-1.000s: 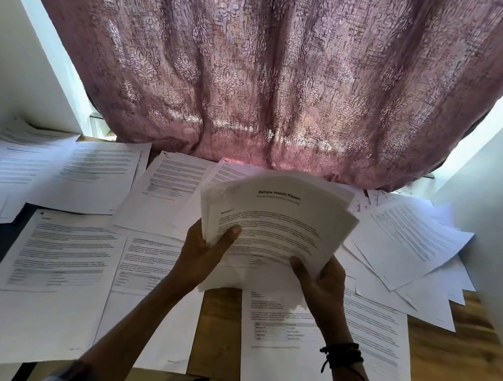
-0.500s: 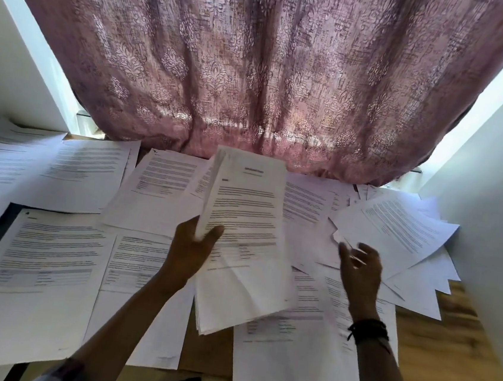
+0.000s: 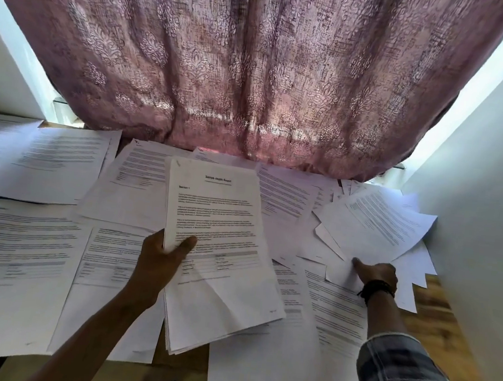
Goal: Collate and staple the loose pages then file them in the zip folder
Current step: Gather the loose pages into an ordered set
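Observation:
My left hand (image 3: 159, 261) grips a thick stack of printed pages (image 3: 219, 249) by its left edge, thumb on top, holding it tilted above the table; the top sheet carries a title and text. My right hand (image 3: 375, 273) reaches to the right and rests on a messy pile of loose sheets (image 3: 373, 231), with a finger stretched out over the paper. Whether it pinches a sheet cannot be told. More loose printed pages (image 3: 24, 247) lie spread flat across the table. No stapler or zip folder is in view.
A pink patterned curtain (image 3: 251, 66) hangs over the table's far edge. A white wall (image 3: 483, 214) closes in the right side. Bare wooden table top (image 3: 435, 315) shows at the right front. Sheets overlap the table's left end.
The right hand let go of the stack and moved right onto the loose pile. The left hand alone now holds the stack, which turned upright and squared up.

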A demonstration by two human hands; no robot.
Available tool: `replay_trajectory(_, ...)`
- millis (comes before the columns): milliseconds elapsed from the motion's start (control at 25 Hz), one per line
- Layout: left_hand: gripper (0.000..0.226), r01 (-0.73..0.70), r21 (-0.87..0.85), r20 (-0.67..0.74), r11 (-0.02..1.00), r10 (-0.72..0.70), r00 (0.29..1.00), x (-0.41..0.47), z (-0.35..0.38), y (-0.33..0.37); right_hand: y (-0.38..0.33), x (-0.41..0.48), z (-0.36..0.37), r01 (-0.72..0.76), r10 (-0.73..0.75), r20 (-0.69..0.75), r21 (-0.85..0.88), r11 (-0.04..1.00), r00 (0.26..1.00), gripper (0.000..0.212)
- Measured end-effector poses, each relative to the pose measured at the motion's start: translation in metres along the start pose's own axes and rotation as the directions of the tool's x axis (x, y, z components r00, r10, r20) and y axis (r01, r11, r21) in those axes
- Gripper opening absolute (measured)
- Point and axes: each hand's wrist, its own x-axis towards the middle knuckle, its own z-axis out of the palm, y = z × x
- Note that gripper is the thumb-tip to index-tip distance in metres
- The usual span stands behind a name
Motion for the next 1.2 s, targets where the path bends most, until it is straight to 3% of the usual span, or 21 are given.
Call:
replay_trajectory(160, 0.026, 0.019, -0.034, -0.005, 0.999, -0.02, 1.0, -0.005, -0.004, -0.002, 0.0, 0.006, -0.005, -0.074, 0.061, 0.08, 0.174, 0.982, 0.995, 0.055)
replay_trajectory(280, 0.025, 0.067, -0.108, -0.016, 0.992, -0.07, 0.997, -0.008, -0.007, 0.002, -0.001, -0.013, -0.003, 0.037, -0.059, 0.048, 0.379, 0.925, 0.997, 0.029)
replay_trajectory(400, 0.027, 0.175, -0.222, -0.002, 0.959, -0.18, 0.984, -0.011, -0.014, 0.009, -0.001, -0.057, -0.001, 0.064, -0.255, 0.129, 0.772, 0.633, 0.958, 0.022)
replay_trajectory(480, 0.032, 0.243, -0.343, 0.061, 0.907, -0.236, 0.97, -0.013, -0.019, 0.014, 0.003, -0.091, -0.004, 0.024, -0.355, 0.2, 0.844, 0.536, 0.913, 0.018)
replay_trajectory(640, 0.048, 0.289, -0.401, 0.131, 0.869, -0.258, 0.957, -0.014, -0.027, 0.019, 0.015, -0.142, -0.011, 0.035, -0.57, 0.396, 0.8, 0.599, 0.72, 0.025)
replay_trajectory(720, 0.055, 0.31, -0.394, 0.152, 0.865, -0.271, 0.95, -0.013, -0.027, 0.016, 0.018, -0.152, -0.015, 0.06, -0.617, 0.507, 0.742, 0.668, 0.601, 0.049)
replay_trajectory(760, 0.052, 0.328, -0.395, 0.17, 0.858, -0.282, 0.944, -0.013, -0.028, 0.016, 0.017, -0.158, -0.018, 0.057, -0.623, 0.559, 0.718, 0.694, 0.547, 0.053)
replay_trajectory(880, 0.032, 0.365, -0.376, 0.208, 0.851, -0.306, 0.929, -0.013, -0.025, 0.016, 0.015, -0.163, -0.018, -0.001, -0.654, 0.64, 0.715, 0.699, 0.403, 0.031)
replay_trajectory(1000, 0.031, 0.375, -0.379, 0.2, 0.846, -0.32, 0.926, -0.012, -0.023, 0.015, 0.014, -0.165, -0.018, -0.007, -0.649, 0.701, 0.681, 0.732, 0.297, 0.063)
replay_trajectory(1040, 0.042, 0.353, -0.398, 0.195, 0.847, -0.298, 0.934, -0.012, -0.023, 0.015, 0.014, -0.165, -0.017, -0.024, -0.638, 0.719, 0.669, 0.743, 0.277, 0.071)
replay_trajectory(1120, 0.074, 0.274, -0.389, 0.186, 0.88, -0.217, 0.958, -0.01, -0.025, 0.015, 0.005, -0.163, -0.013, -0.128, -0.575, 0.744, 0.643, 0.755, 0.34, 0.068)
replay_trajectory(1160, 0.083, 0.225, -0.373, 0.188, 0.9, -0.164, 0.968, -0.008, -0.026, 0.016, 0.001, -0.16, -0.01, -0.196, -0.533, 0.758, 0.627, 0.754, 0.377, 0.065)
replay_trajectory(1200, 0.085, 0.176, -0.349, 0.204, 0.921, -0.108, 0.973, -0.007, -0.027, 0.017, -0.005, -0.158, -0.006, -0.236, -0.511, 0.777, 0.609, 0.757, 0.368, 0.073)
